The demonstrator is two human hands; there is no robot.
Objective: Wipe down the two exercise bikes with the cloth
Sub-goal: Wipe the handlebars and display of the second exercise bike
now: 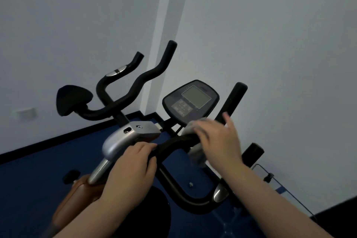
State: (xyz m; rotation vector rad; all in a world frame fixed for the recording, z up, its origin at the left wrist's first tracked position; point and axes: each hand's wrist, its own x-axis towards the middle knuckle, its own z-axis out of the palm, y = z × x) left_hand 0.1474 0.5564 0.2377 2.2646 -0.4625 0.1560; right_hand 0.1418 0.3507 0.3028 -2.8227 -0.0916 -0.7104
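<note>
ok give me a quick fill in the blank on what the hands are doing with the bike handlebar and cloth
1. The right hand presses a grey ____ onto the near handlebar.
2. The left hand grips the same bar with ____ in it besides the bar.
3. The console screen is ____, showing no readout.
4. The floor is ____ in colour.

Missing words: cloth; nothing; blank; blue

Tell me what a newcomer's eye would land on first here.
First, the two bare hands at centre bottom: the left hand grips the near bike's black handlebar, while the blurred right hand presses a grey cloth around it. Just behind sits the console, screen blank, against pale walls.
</note>
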